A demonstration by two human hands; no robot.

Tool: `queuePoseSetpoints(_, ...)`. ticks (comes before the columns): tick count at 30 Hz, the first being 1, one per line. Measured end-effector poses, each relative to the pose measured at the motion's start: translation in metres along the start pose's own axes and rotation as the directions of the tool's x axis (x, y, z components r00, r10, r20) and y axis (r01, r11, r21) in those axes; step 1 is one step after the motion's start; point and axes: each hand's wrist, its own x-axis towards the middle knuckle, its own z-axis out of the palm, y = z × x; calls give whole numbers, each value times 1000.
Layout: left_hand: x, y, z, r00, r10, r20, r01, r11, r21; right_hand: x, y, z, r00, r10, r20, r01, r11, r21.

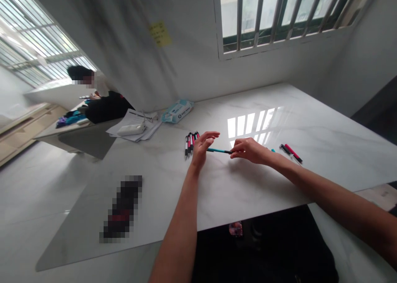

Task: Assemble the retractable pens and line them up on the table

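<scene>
A teal pen (218,150) spans the gap between my two hands, just above the white marbled table. My left hand (202,147) is closed around its left end, with the forefinger stretched out; the grip itself is partly hidden. The fingertips of my right hand (246,149) pinch the dark right end. Several pens (190,143) with red, white and black barrels lie side by side left of my left hand. Beyond my right wrist are a red pen barrel (293,153) and a black part (285,149). A small teal piece (273,150) shows beside that wrist.
A blue-and-white wipes packet (178,111) lies at the back, beside papers (136,123) with a white device (132,129) on top. A blurred dark object (122,208) rests at the front left. Another person (102,90) sits at the far left.
</scene>
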Motion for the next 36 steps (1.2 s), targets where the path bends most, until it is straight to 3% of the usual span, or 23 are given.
queuePoseSetpoints(4, 1, -2, -3, 1000, 6, 16, -7, 999, 35, 6, -4, 8, 999, -33, -35, 31, 998, -52)
queuePoseSetpoints(9, 1, -7, -4, 995, 11, -102, -7, 999, 39, 11, -8, 8, 999, 8, -34, -11, 995, -99)
queuePoseSetpoints(14, -1, -8, -1, 998, -18, -62, 23, 995, 92, 14, -10, 11, 999, -20, -38, 14, 990, -143)
queuePoseSetpoints(17, 1, -13, -2, 989, -7, -145, 22, 995, 101, 15, -9, 16, 1000, -8, -30, 4, 991, -136)
queuePoseSetpoints(20, 5, -21, -14, 930, -6, -366, 45, 994, 98, 16, -4, 20, 999, 29, -40, -33, 995, -95)
queuePoseSetpoints(23, 8, -30, -33, 801, -60, -595, 161, 980, 118, 23, 4, 24, 987, 135, -92, -138, 990, -33)
queuePoseSetpoints(25, 9, -34, -45, 731, -100, -675, 280, 946, 163, 32, 9, 27, 959, 245, -141, -248, 969, -6)
queuePoseSetpoints(27, 8, -37, -52, 707, -185, -682, 432, 877, 211, 45, 9, 32, 926, 331, -181, -336, 942, 6)
queuePoseSetpoints(29, 7, -40, -54, 703, -226, -674, 535, 793, 293, 62, 6, 39, 908, 368, -200, -377, 926, -6)
queuePoseSetpoints(32, 5, -41, -52, 724, -217, -654, 588, 689, 423, 87, -7, 54, 904, 388, -177, -402, 915, -44)
queuePoseSetpoints(36, 5, -42, -51, 752, -237, -615, 588, 664, 463, 111, -26, 76, 925, 366, -103, -375, 924, -75)
